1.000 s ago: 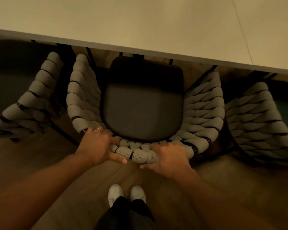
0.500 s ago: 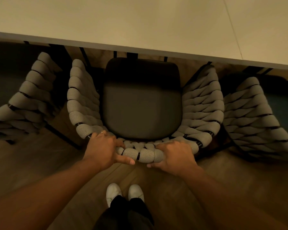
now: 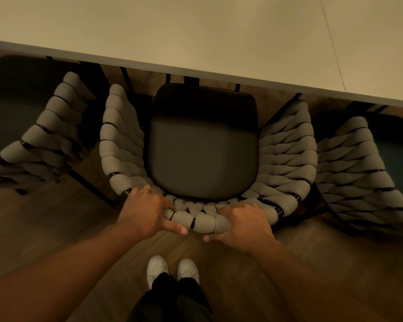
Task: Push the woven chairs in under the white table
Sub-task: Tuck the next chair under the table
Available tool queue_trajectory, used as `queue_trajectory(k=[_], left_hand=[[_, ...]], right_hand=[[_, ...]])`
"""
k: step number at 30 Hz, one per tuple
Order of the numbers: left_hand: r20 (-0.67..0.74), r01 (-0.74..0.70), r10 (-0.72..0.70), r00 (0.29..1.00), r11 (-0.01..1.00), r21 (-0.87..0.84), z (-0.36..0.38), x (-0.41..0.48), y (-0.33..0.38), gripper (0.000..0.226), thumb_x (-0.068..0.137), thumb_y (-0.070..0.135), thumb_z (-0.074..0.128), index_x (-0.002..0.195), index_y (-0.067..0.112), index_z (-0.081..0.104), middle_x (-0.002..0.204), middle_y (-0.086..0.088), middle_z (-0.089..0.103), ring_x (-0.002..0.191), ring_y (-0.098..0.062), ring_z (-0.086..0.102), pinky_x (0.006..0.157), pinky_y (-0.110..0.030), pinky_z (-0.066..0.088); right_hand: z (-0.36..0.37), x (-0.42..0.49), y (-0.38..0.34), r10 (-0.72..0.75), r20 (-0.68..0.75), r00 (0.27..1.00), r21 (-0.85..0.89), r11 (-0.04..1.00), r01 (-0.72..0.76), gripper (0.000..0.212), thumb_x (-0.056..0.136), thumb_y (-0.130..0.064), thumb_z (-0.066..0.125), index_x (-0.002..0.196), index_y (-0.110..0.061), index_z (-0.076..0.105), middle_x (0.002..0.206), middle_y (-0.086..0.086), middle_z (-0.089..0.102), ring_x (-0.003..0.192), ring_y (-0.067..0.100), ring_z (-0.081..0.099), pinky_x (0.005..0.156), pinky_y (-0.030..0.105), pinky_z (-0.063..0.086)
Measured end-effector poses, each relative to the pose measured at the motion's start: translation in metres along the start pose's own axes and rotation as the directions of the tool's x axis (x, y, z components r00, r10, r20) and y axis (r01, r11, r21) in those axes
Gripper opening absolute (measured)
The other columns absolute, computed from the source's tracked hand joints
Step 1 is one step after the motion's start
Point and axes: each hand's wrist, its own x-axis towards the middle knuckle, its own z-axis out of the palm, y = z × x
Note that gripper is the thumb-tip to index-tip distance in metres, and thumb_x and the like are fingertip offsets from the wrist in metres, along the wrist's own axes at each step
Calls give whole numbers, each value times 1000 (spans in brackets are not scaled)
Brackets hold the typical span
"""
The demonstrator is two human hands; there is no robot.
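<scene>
Three woven chairs [image 3: 354, 163], none fully under the table [image 3: 196, 31]. Middle chair [image 3: 203, 156]: left hand [image 3: 144, 210] and right hand [image 3: 242, 224] grip its back rim; seat short of the edge, pushing remains.

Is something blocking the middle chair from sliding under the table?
Nothing plainly does. The left hand and right hand grip the grey woven chair's back. Its front is near the white table's edge. Some thin dark bars show there, unclear what. Two neighbouring chairs stand beside it, not ahead.
</scene>
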Motion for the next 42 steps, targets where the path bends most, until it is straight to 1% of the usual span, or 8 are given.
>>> queue_trajectory(k=[9, 14, 16, 20, 25, 29, 35, 42], left_hand=[[44, -8, 10, 999, 999, -44, 0, -5, -2, 105, 41, 105, 12, 115, 46, 59, 112, 16, 62, 112, -12, 43, 97, -37, 31], [-58, -4, -16, 998, 947, -323, -12, -14, -5, 80, 61, 94, 33, 103, 36, 68, 97, 17, 65, 94, -2, 54, 89, -33, 45], [-101, 4, -52, 993, 906, -423, -22, -21, -5, 54, 75, 74, 49, 99, 31, 70, 92, 16, 66, 84, 3, 58, 78, -28, 53], [-198, 23, -130, 972, 884, -466, -38, -31, -17, 19, 88, 42, 61, 99, 30, 70, 96, 12, 66, 84, 0, 59, 76, -26, 53], [-260, 45, -216, 941, 842, -538, -55, -52, -48, 14, 90, 34, 63, 100, 29, 71, 93, 15, 66, 82, 6, 58, 69, -11, 42], [-275, 53, -274, 922, 791, -610, -61, -77, -89, 15, 90, 32, 62, 102, 29, 70, 94, 14, 66, 83, 3, 60, 71, -15, 47], [-285, 66, -319, 904, 763, -643, -60, -115, -172, 9, 89, 32, 64, 96, 35, 69, 89, 18, 66, 81, 4, 61, 68, -14, 47], [-288, 96, -357, 889, 759, -644, -64, -172, -290, 9, 89, 30, 65, 95, 35, 68, 86, 19, 64, 81, 5, 60, 70, -15, 48]], right_hand=[[-1, -6, -2, 28, 56, 998, 11, 1000, -28, 95, 65, -97, 46, 136, -35, 52, 130, -1, 62, 121, 23, 53, 102, 41, 40], [-15, -9, -7, -37, 40, 999, 137, 990, 31, 100, 65, -101, 26, 140, -40, 51, 139, -7, 58, 129, 18, 45, 110, 46, 25], [-22, -5, -14, -45, 10, 999, 224, 974, 41, 92, 72, -96, 23, 137, -39, 53, 136, -7, 60, 127, 16, 47, 110, 48, 27], [-29, 11, -36, -43, -115, 993, 308, 948, 76, 50, 97, -65, 42, 131, -34, 60, 124, -10, 66, 114, 11, 56, 101, 41, 37], [-45, 28, -82, -76, -233, 969, 342, 927, 154, 26, 98, -42, 54, 111, -28, 71, 103, -7, 72, 95, 15, 65, 82, 36, 52], [-63, 41, -136, -176, -271, 947, 291, 922, 254, 23, 99, -39, 52, 103, -27, 71, 94, -8, 70, 84, 12, 62, 73, 34, 53], [-77, 59, -225, -214, -278, 936, 348, 886, 306, 18, 99, -37, 57, 110, -29, 70, 97, -12, 70, 84, 4, 62, 80, 28, 56], [-76, 84, -340, -211, -267, 940, 356, 885, 299, 19, 98, -34, 54, 105, -28, 71, 91, -13, 69, 81, 6, 61, 74, 38, 57]])
